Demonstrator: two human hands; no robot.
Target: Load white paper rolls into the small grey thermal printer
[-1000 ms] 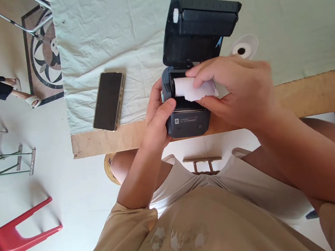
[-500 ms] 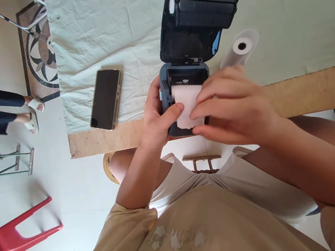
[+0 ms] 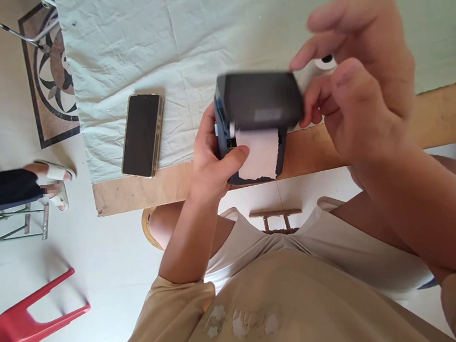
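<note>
A small dark portable receipt printer (image 3: pixel 282 157) is at the table's front edge, with my left hand (image 3: pixel 213 164) closed around its left side. My left thumb presses on the white paper strip (image 3: pixel 260 160), whose ragged end hangs toward me. The printer's black lid (image 3: pixel 263 97) is blurred and tipped partway down over the paper compartment. Beside the lid's right edge is my right hand (image 3: pixel 368 77), fingers bent and apart with nothing held in them; whether a fingertip touches the lid I cannot tell. Behind that hand, a white paper roll (image 3: pixel 325 65) is mostly hidden.
A smartphone (image 3: pixel 142 136) lies face up on the pale cloth (image 3: pixel 184 46) to the left. Along the front runs a bare wooden table edge (image 3: pixel 145 190). On the floor at left are a red plastic stool (image 3: pixel 21 330) and another person's feet (image 3: pixel 56 182).
The lid has swung from standing upright down over the printer. My right hand has left the paper and moved up and right, beside the lid. My left hand keeps its hold.
</note>
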